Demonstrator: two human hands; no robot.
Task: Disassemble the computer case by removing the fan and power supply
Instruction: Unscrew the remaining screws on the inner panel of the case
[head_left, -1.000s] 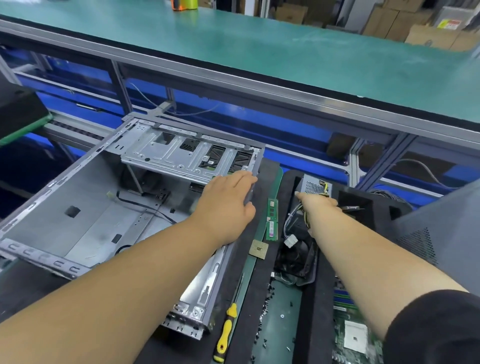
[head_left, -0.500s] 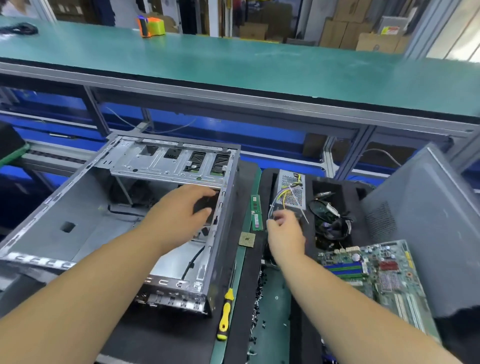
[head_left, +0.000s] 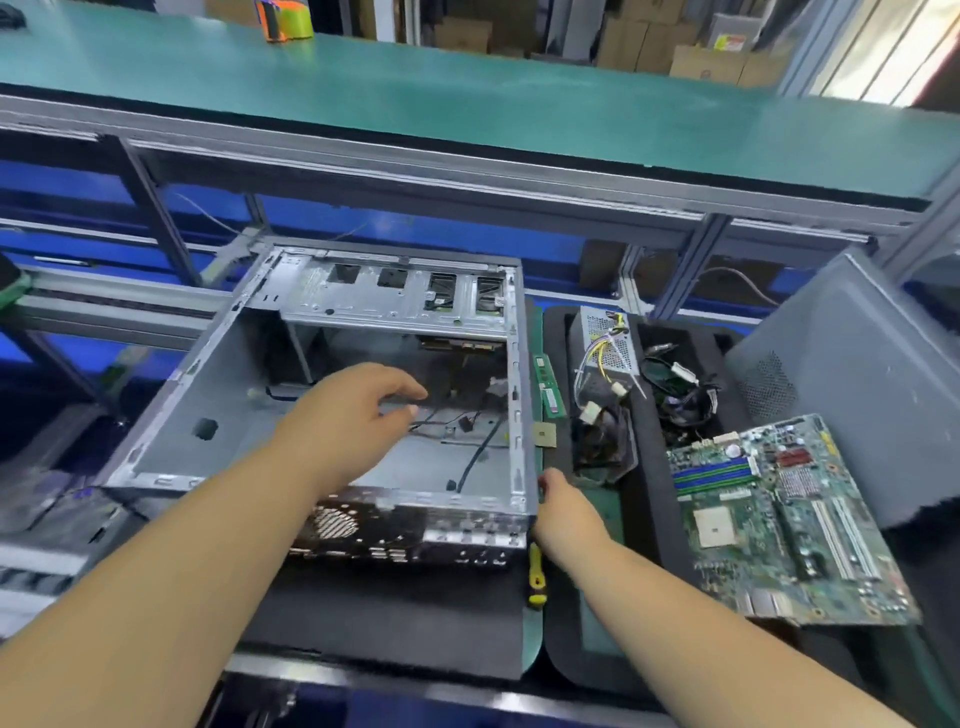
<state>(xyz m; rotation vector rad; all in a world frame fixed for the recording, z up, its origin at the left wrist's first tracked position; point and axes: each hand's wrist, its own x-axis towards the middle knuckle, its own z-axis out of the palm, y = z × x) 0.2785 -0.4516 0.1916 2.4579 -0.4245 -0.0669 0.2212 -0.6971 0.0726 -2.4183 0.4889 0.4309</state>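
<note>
The open computer case (head_left: 332, 415) lies on the table (head_left: 395, 623) under the left hand (head_left: 353, 410), whose loosely spread fingers hover over black cables (head_left: 478, 457) inside. The right hand (head_left: 563, 512) touches the case's near corner (grip unclear). Beyond it lie the power supply (head_left: 605, 338), the fan (head_left: 605, 447), then, to its right, the motherboard (head_left: 779, 519); beneath its wrist, a screwdriver (head_left: 536, 577).

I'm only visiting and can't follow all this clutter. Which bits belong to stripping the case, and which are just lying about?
Part of the job:
case, open on top
left hand, reaching inside it
right hand, at its near right corner
power supply and fan, lying out on the black tray

Lying about:
motherboard
memory stick
processor chip
screwdriver
side panel
tape roll
</note>
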